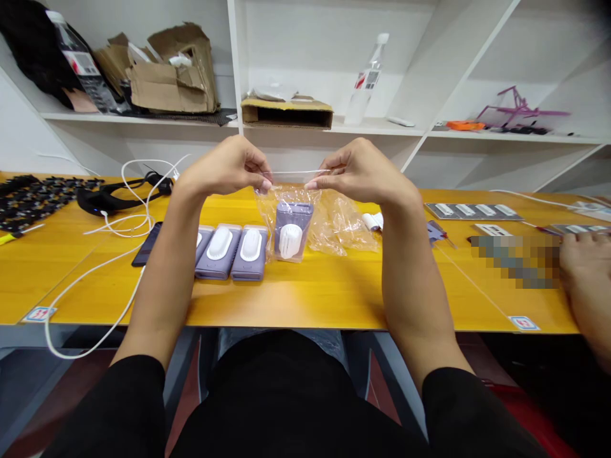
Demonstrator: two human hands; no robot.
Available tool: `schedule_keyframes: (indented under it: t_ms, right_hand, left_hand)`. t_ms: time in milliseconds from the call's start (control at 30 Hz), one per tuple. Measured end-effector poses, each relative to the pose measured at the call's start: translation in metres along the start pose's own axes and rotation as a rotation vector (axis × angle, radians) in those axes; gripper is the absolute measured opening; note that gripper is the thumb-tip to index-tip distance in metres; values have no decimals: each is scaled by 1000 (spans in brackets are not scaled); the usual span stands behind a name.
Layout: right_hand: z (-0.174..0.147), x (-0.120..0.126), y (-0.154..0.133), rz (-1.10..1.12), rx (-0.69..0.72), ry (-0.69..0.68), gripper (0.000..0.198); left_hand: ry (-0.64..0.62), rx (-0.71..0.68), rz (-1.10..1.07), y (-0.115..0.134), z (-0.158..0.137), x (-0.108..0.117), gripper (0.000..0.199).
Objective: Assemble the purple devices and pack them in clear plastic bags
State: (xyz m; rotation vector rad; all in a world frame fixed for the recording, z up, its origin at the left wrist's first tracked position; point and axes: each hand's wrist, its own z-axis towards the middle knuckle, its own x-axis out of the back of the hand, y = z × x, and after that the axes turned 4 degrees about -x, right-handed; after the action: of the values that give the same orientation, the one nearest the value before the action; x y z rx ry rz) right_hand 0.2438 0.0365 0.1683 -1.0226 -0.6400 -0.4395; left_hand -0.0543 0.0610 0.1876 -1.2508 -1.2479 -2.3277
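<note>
Clear bag (292, 194), purple box (293, 214) inside, is over the tabletop (329, 289) between front and back edges, its top edge pinched by left hand (238, 166) and right hand (358, 168); judged light, limp, slippery, best held at the top corners; three similar boxes (249, 257) just left, nearer the front edge.

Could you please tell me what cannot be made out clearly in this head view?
All in the head view:
Purple device inside the clear bag: fine details, too small and behind crinkled film.
Leftmost device in the row: partly hidden by the left forearm.
Dark phone: partly behind that forearm.
Co-worker's hand: cut off by the right edge.
Patch beside it: pixelated.
Bottle label: print too small.
</note>
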Motion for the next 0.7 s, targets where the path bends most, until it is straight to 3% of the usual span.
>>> schedule_keyframes:
  t_ms: [200, 433, 600, 700]
  right_hand:
    - [-3, 7, 0, -20, 29, 23, 31]
    - [2, 5, 3, 21, 60, 270, 26]
    - [4, -11, -3, 144, 7, 253, 53]
    - [-1, -25, -18, 134, 54, 250, 53]
  left_hand:
    - [78, -18, 10, 6, -4, -2, 12]
    - [301, -30, -204, 6, 3, -18, 26]
    - [470, -79, -287, -3, 17, -29, 28]
    - [562, -114, -270, -8, 23, -31, 30]
